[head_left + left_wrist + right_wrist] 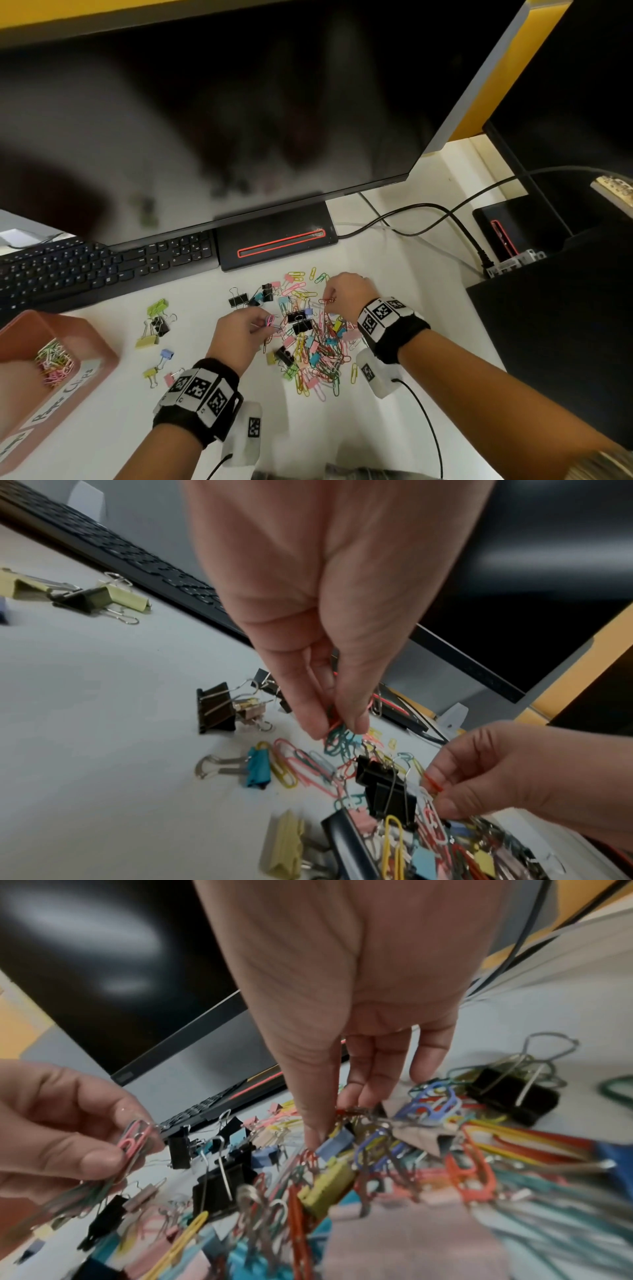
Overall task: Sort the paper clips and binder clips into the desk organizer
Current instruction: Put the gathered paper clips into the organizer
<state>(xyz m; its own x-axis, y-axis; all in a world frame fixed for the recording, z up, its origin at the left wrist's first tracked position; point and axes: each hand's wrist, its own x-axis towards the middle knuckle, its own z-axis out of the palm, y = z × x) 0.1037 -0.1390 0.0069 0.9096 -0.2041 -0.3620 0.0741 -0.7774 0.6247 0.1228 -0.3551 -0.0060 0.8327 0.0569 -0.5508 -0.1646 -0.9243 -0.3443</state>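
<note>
Left hand (239, 330) pinches paper clips (270, 321); right hand (346, 291) pinches a red clip (327, 300) over the tangled pile (315, 346), keyboard (102, 267) behind.

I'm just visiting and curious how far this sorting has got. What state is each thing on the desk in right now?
Left hand: pinches a bunch of paper clips.
Right hand: pinches a red paper clip.
Mixed clip pile: heaped on the desk, unsorted.
Pink desk organizer: open, one compartment partly filled with paper clips.
Loose binder clips: shut, lying apart from the pile.
Monitor: dark.
</note>
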